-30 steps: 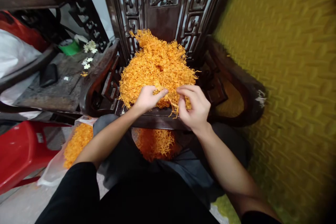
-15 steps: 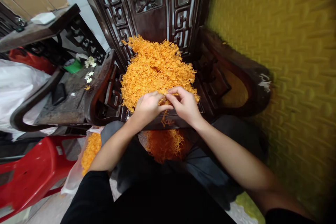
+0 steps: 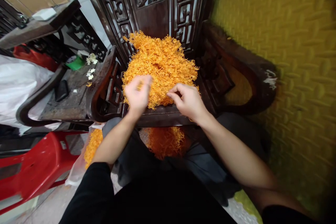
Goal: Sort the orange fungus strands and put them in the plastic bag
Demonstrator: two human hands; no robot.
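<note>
A large heap of small orange branching plastic pieces covers the seat of a dark carved wooden chair. My left hand is raised over the heap's left front, its curled fingers smeared by motion; a bit of orange shows between them, and I cannot tell whether it is held or lies behind. At the front right of the heap, my right hand has thumb and forefinger pinched together. Whatever is in that pinch is too small to make out. Below the seat edge, between my knees, more orange pieces lie in a reddish container.
On the left, a clear bag of orange pieces stands beside a red plastic chair. A dark wooden side surface holds a phone, a green roll and small white pieces. A yellow textured surface is on the right.
My hands have come apart: the left moved left and up over the heap, while the right stayed near its place in a pinch. The orange strand hanging below them no longer shows there.
</note>
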